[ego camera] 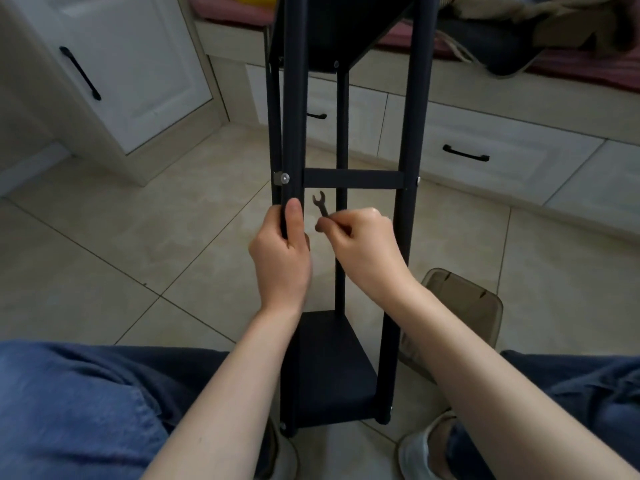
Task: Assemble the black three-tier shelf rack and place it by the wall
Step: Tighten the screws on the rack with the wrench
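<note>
Left edge: white cabinet door (131, 64) with a black handle (80, 73), not involved. The shelf rack (417, 81) is standing upright on the tiled floor (104, 237), right between the person's knees, likely so both hands are reaching it while seated.

The left hand (280, 251) is wrapping around the front left post (295, 98), fingers curled behind, thumb lying up the front face. It is gripping just below the silver bolt (285, 178), probably bracing the frame so it is not twisting during tightening.

The bolt is sitting where the crossbar (353, 179) is meeting the post, so this joint looks like the one being worked on.

The right hand (363, 244) is pinching the lower end of a small open-end wrench (320, 206) between thumb and curled fingertips. The wrench head is pointing up, just below the crossbar and near the bolt, but not touching it. My read: it is being lined up for the nut side.

The lower shelf (332, 368) is already fitted near the feet; an upper shelf is showing at the top edge.

Right side: a brown translucent bin (464, 306) is sitting on the floor just beside the rack, and white drawers (485, 147) are running behind. The rack is not yet placed by a wall.
</note>
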